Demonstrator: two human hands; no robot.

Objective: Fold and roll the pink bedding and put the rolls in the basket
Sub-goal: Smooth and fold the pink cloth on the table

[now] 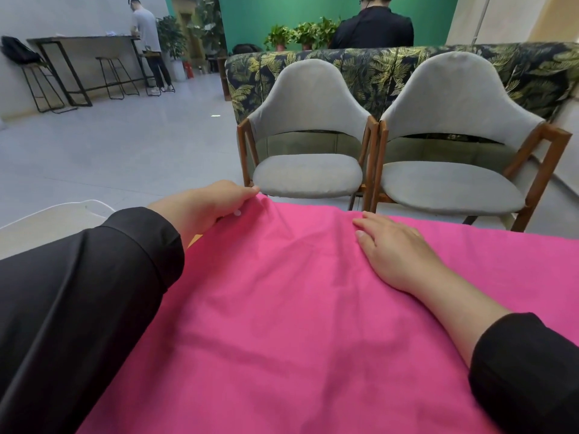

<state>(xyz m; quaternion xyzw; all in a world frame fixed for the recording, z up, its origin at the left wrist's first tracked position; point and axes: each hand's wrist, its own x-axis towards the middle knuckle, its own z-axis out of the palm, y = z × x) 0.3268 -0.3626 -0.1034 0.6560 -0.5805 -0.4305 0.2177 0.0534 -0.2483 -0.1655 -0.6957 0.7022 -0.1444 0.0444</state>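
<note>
The pink bedding lies spread over a flat surface and fills the lower half of the view, with soft creases running toward its far left corner. My left hand grips that far left corner, fingers curled round the fabric's edge. My right hand lies flat on the cloth near its far edge, fingers straight and together, pressing it down. Both forearms wear black sleeves. No basket is in view.
Two grey padded chairs with wooden frames stand right behind the bedding's far edge. A leaf-patterned sofa back runs behind them. A person in black stands beyond it, another person at a high table far left. Grey floor stretches left.
</note>
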